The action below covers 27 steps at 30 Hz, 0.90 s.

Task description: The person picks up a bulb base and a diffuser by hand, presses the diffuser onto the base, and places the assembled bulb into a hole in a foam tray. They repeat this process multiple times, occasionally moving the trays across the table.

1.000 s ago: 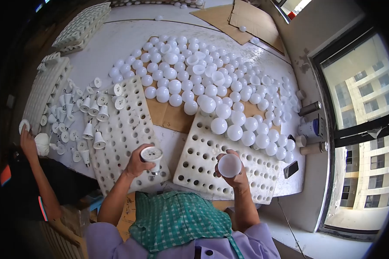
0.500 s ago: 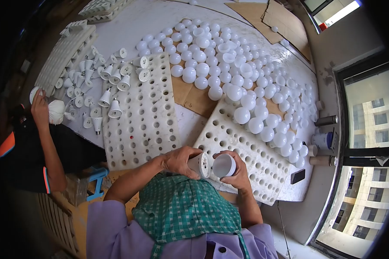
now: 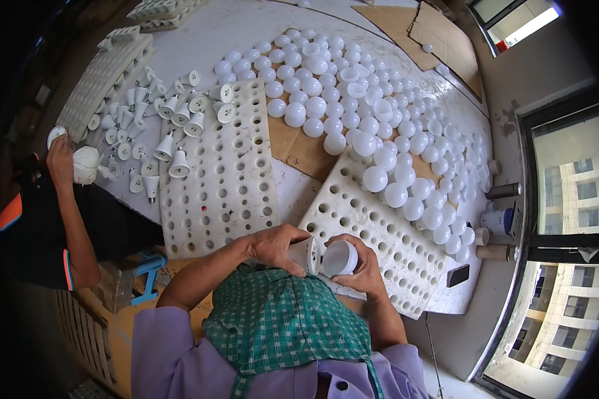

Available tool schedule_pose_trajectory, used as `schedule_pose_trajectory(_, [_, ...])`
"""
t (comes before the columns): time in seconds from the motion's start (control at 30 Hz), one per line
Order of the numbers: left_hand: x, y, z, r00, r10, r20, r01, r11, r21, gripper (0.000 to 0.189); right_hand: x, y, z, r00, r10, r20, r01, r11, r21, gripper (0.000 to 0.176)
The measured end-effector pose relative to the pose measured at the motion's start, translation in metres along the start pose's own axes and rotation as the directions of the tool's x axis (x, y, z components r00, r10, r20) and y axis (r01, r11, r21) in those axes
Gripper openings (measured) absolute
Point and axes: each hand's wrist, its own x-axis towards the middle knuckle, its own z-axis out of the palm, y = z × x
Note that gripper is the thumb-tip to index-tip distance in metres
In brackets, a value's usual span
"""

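My left hand point(image 3: 279, 248) is wrapped around a white bulb base point(image 3: 302, 254), its open face with the small round board turned to the right. In my right hand point(image 3: 365, 267) is a white bulb cover point(image 3: 340, 258), a hollow dome whose open rim faces the base. The two parts are close together, with a narrow gap between them. Both are held just above my green checked apron point(image 3: 283, 319), by the near edge of a foam tray with holes point(image 3: 353, 206). A second foam tray point(image 3: 213, 219) lies to the left.
Many white domes point(image 3: 374, 178) cover cardboard point(image 3: 299, 151) on the table. Loose bulb bases point(image 3: 180, 163) lie at the left. A black phone point(image 3: 458, 275) rests at the right edge. A co-worker's hand point(image 3: 60, 163) holds a white piece at far left.
The cover in my right hand has moved slightly left, closer to the base, and its opening has turned more towards it. My left hand stays almost still.
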Motion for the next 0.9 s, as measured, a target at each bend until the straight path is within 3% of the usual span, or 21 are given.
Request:
schedule_pose_trajectory(0.2, [0.0,-0.004,-0.001,1.0,-0.007,0.008,0.007,1.0,0.011,0.062,0.003,-0.004,0.007,0.999,0.007,0.039,-0.005,0.997,-0.071,0.076])
schedule_pose_trajectory(0.27, [0.0,0.0,-0.004,0.99,-0.115,0.08,0.107,0.99,0.093,0.07,0.003,-0.005,0.009,0.999,0.005,0.049,0.001,0.993,-0.117,0.076])
schedule_pose_trajectory(0.43, [-0.001,-0.002,0.0,0.991,-0.121,0.057,0.112,0.984,0.141,0.065,0.005,-0.021,0.017,0.995,0.007,0.095,0.033,0.906,-0.421,0.079])
schedule_pose_trajectory(0.7, [-0.001,-0.002,0.0,0.995,-0.092,0.034,0.085,0.98,0.178,0.061,0.007,-0.024,0.02,0.993,0.063,0.102,-0.008,0.884,-0.467,0.086])
schedule_pose_trajectory(0.9, [0.004,0.0,0.004,0.984,-0.176,0.018,0.171,0.97,0.174,0.066,0.011,-0.017,0.02,0.99,0.076,0.118,-0.004,0.856,-0.516,0.087])
